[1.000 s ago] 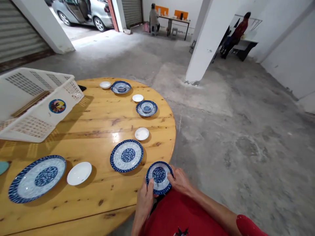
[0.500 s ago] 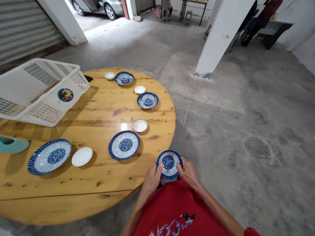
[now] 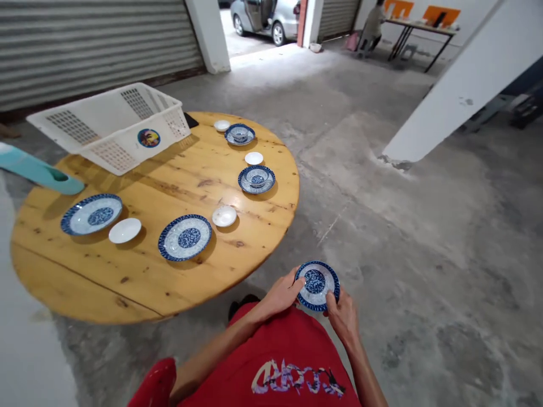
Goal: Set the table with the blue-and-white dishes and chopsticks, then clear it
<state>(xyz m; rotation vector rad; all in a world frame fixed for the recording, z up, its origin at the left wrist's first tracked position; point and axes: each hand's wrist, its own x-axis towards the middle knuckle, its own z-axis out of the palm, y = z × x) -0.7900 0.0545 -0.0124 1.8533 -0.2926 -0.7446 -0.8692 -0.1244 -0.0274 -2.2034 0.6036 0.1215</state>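
A small blue-and-white patterned plate (image 3: 316, 281) is held level in front of my red shirt, over the floor beyond the table's rim. My left hand (image 3: 280, 295) grips its left edge, thumb on top. On the opposite edge my right hand (image 3: 344, 316) is closed, its thumb also on the upper face. The fingers beneath are hidden, and I cannot tell whether more plates lie under this one. Nearest on the table are a larger blue-rimmed plate (image 3: 185, 237) and a small white dish (image 3: 224, 216).
The round wooden table (image 3: 241, 249) carries another large plate (image 3: 91, 214), a white dish (image 3: 125, 230), a plate with a bowl (image 3: 257, 180), a farther plate with a bowl (image 3: 240, 134), a white plastic basket (image 3: 127, 150) and a turquoise object (image 3: 46, 172). A white pillar (image 3: 441, 102) stands right.
The view has turned left and the table lies farther from me. Both hands still hold the plate, which has moved away from the table's edge.
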